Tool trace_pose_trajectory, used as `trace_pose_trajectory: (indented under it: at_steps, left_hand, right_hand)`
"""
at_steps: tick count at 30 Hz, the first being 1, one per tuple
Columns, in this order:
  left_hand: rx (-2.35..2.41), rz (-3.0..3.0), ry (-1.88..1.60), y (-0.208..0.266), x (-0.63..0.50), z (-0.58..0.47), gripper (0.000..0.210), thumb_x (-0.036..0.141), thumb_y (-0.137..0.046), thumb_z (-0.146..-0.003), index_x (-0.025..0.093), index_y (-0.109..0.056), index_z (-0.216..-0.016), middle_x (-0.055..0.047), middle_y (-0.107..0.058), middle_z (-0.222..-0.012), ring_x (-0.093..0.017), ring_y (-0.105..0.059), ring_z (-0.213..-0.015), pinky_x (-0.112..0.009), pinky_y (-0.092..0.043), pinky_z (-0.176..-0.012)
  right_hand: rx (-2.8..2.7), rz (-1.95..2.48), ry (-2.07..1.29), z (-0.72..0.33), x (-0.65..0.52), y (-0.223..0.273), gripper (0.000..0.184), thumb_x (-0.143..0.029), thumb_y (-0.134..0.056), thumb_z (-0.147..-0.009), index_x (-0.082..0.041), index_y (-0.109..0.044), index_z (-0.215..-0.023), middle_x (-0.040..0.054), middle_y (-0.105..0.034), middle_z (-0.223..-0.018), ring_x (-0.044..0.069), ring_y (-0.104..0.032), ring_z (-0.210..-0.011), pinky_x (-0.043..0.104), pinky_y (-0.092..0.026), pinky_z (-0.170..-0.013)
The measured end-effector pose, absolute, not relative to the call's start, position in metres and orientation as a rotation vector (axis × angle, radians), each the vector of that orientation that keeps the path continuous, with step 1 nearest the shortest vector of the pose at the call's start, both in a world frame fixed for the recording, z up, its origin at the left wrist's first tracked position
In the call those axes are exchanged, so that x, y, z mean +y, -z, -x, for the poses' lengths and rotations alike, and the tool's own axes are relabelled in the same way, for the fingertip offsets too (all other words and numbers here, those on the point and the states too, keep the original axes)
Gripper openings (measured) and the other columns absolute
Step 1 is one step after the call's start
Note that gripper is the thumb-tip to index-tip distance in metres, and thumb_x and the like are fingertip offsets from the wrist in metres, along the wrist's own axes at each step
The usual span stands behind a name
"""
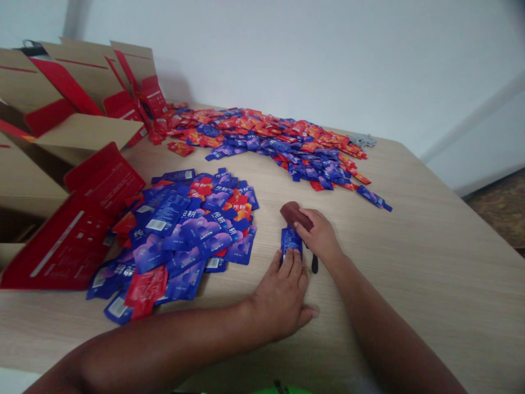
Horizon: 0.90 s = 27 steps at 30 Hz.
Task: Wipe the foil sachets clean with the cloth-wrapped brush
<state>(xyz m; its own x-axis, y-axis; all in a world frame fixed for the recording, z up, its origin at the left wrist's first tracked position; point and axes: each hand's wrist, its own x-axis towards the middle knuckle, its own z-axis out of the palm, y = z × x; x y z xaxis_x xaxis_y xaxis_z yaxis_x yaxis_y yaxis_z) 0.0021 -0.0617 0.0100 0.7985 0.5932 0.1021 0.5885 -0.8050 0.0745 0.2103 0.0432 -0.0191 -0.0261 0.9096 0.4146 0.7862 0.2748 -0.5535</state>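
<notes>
Bordering bare tabletop (418,246), right hand (322,235) grips brown block (290,212); left hand (283,293) lies unclenched on blue sachet (290,239).

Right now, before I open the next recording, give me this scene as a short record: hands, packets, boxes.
Left hand: fingertips laid on the lower part of a blue packet
Right hand: holds a brown object at that packet's upper end
Near pile: blue and red-orange packets, left of the hands
Far pile: similar colours, farther back
Boxes: open, red and tan, at left
Black item: beside right wrist, partly hidden
</notes>
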Motion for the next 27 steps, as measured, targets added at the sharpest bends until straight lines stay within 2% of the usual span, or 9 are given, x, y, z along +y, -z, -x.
trace_pose_trajectory:
  at_steps: [17, 21, 24, 27]
  left_hand:
    - [0.972, -2.949, -0.227, -0.007, -0.061, -0.003, 0.086, 0.076, -0.046, -0.1, 0.006, -0.059, -0.147, -0.03, -0.049, -0.161, -0.045, -0.037, -0.155, -0.061, -0.021, -0.128]
    - [0.949, -2.956, -0.219, -0.013, -0.06, -0.002, 0.085, 0.075, -0.048, -0.1, 0.005, -0.059, -0.146, -0.031, -0.05, -0.159, -0.046, -0.04, -0.151, -0.062, -0.027, -0.124]
    - [0.904, -2.935, -0.246, -0.022, -0.053, -0.001, 0.074, 0.068, -0.051, -0.102, 0.007, -0.061, -0.141, -0.028, -0.054, -0.153, -0.043, -0.047, -0.143, -0.058, -0.037, -0.117]
    - [0.888, -2.861, -0.291, -0.027, -0.039, -0.001, 0.045, 0.049, -0.054, -0.104, 0.013, -0.067, -0.129, -0.02, -0.064, -0.135, -0.036, -0.055, -0.126, -0.051, -0.047, -0.106]
  right_hand:
    - [-1.723, 1.649, -0.09, -0.229, 0.054, 0.023, 0.044, -0.037, -0.066, -0.091, -0.017, -0.072, -0.131, 0.0158, -0.075, -0.124, 0.035, -0.07, -0.113, 0.057, -0.056, -0.104]
    - [-1.698, 1.646, -0.071, -0.229, 0.055, 0.024, 0.043, -0.037, -0.066, -0.091, -0.019, -0.072, -0.13, 0.015, -0.076, -0.121, 0.034, -0.071, -0.109, 0.056, -0.057, -0.103]
    - [-1.683, 1.644, -0.071, -0.229, 0.055, 0.025, 0.043, -0.037, -0.066, -0.091, -0.018, -0.072, -0.129, 0.0156, -0.076, -0.121, 0.034, -0.071, -0.108, 0.055, -0.057, -0.102]
    - [-1.668, 1.646, -0.086, -0.229, 0.056, 0.026, 0.044, -0.037, -0.066, -0.091, -0.017, -0.072, -0.129, 0.0155, -0.076, -0.121, 0.033, -0.071, -0.108, 0.054, -0.057, -0.103]
